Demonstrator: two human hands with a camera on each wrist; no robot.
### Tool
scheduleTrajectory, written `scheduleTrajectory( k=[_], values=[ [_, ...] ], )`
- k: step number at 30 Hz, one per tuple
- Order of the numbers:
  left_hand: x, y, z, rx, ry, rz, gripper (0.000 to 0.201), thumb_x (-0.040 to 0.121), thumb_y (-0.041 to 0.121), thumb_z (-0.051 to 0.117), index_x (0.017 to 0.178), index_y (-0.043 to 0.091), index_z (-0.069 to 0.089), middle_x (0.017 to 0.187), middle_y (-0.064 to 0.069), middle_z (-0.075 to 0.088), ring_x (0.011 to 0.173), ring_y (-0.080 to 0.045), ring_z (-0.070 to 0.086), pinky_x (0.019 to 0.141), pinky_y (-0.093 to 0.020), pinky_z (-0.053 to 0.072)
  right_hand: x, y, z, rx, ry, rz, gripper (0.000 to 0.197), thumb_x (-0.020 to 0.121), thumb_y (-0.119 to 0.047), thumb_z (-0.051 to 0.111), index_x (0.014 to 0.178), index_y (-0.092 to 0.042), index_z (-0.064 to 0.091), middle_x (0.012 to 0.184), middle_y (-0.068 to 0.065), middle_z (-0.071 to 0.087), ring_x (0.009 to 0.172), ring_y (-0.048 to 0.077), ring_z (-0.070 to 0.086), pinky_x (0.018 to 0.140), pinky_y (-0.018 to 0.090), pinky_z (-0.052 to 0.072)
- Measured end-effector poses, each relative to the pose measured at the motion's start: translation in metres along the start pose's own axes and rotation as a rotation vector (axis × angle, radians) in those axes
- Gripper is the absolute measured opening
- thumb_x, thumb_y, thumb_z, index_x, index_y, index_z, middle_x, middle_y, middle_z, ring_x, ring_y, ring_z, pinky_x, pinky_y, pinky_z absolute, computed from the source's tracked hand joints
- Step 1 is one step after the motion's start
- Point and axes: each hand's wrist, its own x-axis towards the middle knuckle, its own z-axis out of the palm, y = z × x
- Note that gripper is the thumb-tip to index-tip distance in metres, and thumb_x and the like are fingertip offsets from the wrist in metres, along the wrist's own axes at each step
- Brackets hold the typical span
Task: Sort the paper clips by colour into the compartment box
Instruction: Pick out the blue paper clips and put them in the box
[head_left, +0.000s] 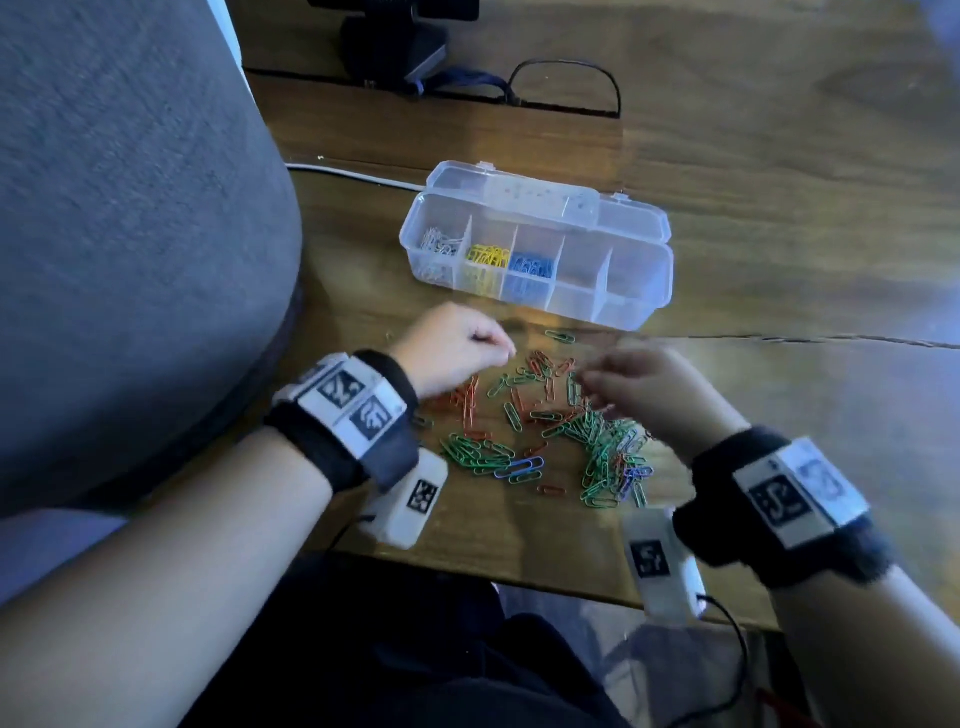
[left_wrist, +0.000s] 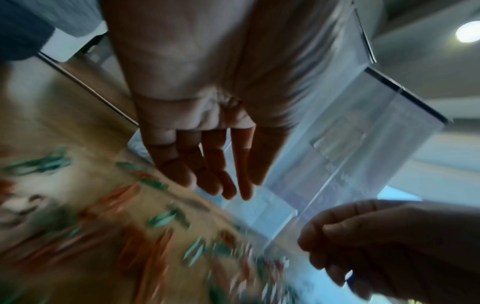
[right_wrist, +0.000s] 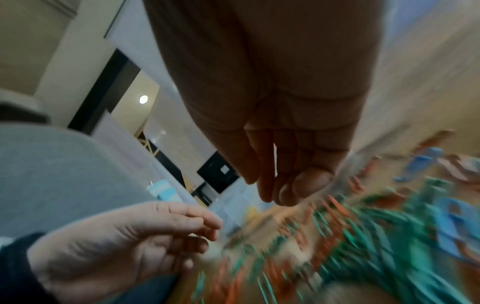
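Observation:
A clear compartment box (head_left: 644, 291) stands open on the wooden table, with silver, yellow and blue clips in its three left compartments and two bare ones at the right. In front of it lies a loose pile of paper clips (head_left: 571, 431), mostly green and red, with a few blue clips (head_left: 519, 467) among them. My left hand (head_left: 457, 353) hovers over the pile's left side; its fingers (left_wrist: 215, 164) are straight and hold nothing. My right hand (head_left: 623, 384) is blurred over the pile's right side. Its fingers (left_wrist: 337, 246) are curled, and a sliver of a blue clip (left_wrist: 349, 275) shows between them.
A grey padded seat (head_left: 130, 234) fills the left. A black device (head_left: 395, 41) with a dark cable sits at the back, and a white cable (head_left: 353, 174) runs behind the box. The table's front edge (head_left: 519, 577) is close below the pile.

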Motion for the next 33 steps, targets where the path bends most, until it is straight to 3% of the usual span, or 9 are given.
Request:
scheduleTrajectory(
  k=[2, 5, 10, 13, 16, 20, 25, 28, 33],
  values=[
    [-0.016, -0.008, 0.019, 0.113, -0.026, -0.016, 0.013, 0.086, 0.015, 0.064, 0.094, 0.018, 0.074, 0.088, 0.005, 0.067, 0.074, -0.008, 0.056, 0.071, -0.020, 0.040, -0.013, 0.022, 0.013, -0.173, -0.028, -0.018, 0.013, 0.086, -0.013, 0.060, 0.090, -0.018, 0.072, 0.078, -0.003, 0.067, 0.077, 0.015, 0.059, 0.073, 0.027, 0.048],
    [-0.032, -0.017, 0.046, 0.241, -0.019, -0.003, 0.014, 0.086, 0.018, 0.063, 0.095, 0.022, 0.073, 0.090, 0.010, 0.060, 0.083, -0.007, 0.054, 0.074, -0.016, 0.037, -0.029, 0.037, 0.034, -0.309, 0.019, -0.084, 0.016, 0.084, -0.011, 0.061, 0.093, -0.017, 0.073, 0.083, -0.005, 0.067, 0.079, 0.008, 0.057, 0.073, 0.017, 0.040],
    [-0.042, -0.029, 0.075, 0.369, 0.025, 0.035, 0.014, 0.082, 0.026, 0.067, 0.095, 0.024, 0.071, 0.102, 0.001, 0.061, 0.099, -0.019, 0.054, 0.086, -0.033, 0.046, -0.031, 0.044, 0.063, -0.472, 0.053, -0.178, 0.019, 0.085, -0.014, 0.055, 0.099, -0.012, 0.069, 0.099, 0.007, 0.066, 0.095, 0.025, 0.059, 0.080, 0.029, 0.043],
    [-0.044, -0.037, 0.075, 0.422, 0.084, 0.021, 0.010, 0.084, 0.020, 0.061, 0.089, 0.022, 0.069, 0.098, 0.000, 0.059, 0.099, -0.021, 0.049, 0.084, -0.035, 0.045, -0.030, 0.051, 0.053, -0.534, 0.182, -0.103, 0.019, 0.087, -0.014, 0.050, 0.097, -0.010, 0.066, 0.100, 0.010, 0.064, 0.095, 0.028, 0.057, 0.070, 0.028, 0.037],
    [-0.043, -0.039, 0.075, 0.404, 0.134, 0.025, 0.012, 0.084, 0.018, 0.058, 0.089, 0.020, 0.068, 0.097, -0.001, 0.059, 0.098, -0.022, 0.049, 0.082, -0.035, 0.046, -0.036, 0.069, 0.032, -0.484, 0.317, 0.063, 0.018, 0.084, -0.009, 0.052, 0.096, -0.010, 0.065, 0.100, 0.013, 0.064, 0.094, 0.031, 0.056, 0.069, 0.028, 0.035],
    [-0.042, -0.036, 0.083, 0.448, 0.120, 0.052, 0.012, 0.085, 0.028, 0.063, 0.093, 0.020, 0.067, 0.099, 0.001, 0.057, 0.097, -0.021, 0.047, 0.083, -0.033, 0.043, -0.044, 0.095, 0.021, -0.330, 0.353, 0.113, 0.016, 0.078, -0.007, 0.060, 0.093, -0.010, 0.064, 0.094, 0.009, 0.067, 0.093, 0.027, 0.058, 0.072, 0.023, 0.034],
    [-0.039, -0.033, 0.087, 0.439, 0.087, 0.014, 0.006, 0.087, 0.021, 0.060, 0.087, 0.017, 0.064, 0.099, 0.000, 0.056, 0.100, -0.022, 0.047, 0.084, -0.032, 0.041, -0.047, 0.106, 0.015, -0.190, 0.431, 0.134, 0.020, 0.078, -0.007, 0.062, 0.097, -0.013, 0.063, 0.089, 0.003, 0.064, 0.088, 0.021, 0.057, 0.072, 0.020, 0.032],
    [-0.036, -0.029, 0.084, 0.465, 0.058, 0.026, 0.004, 0.086, 0.018, 0.060, 0.083, 0.017, 0.063, 0.102, 0.000, 0.055, 0.103, -0.021, 0.045, 0.088, -0.033, 0.040, -0.050, 0.107, 0.019, -0.295, 0.388, 0.063, 0.021, 0.077, -0.016, 0.068, 0.098, -0.014, 0.064, 0.096, 0.006, 0.059, 0.085, 0.017, 0.051, 0.069, 0.019, 0.027],
    [-0.034, -0.020, 0.080, 0.459, 0.060, 0.133, 0.009, 0.082, 0.019, 0.064, 0.074, 0.022, 0.063, 0.097, 0.007, 0.054, 0.098, -0.017, 0.043, 0.087, -0.032, 0.040, -0.052, 0.105, 0.030, -0.486, 0.348, -0.013, 0.020, 0.082, -0.024, 0.063, 0.101, -0.015, 0.065, 0.101, 0.007, 0.057, 0.098, 0.026, 0.054, 0.082, 0.032, 0.042]
  ],
)
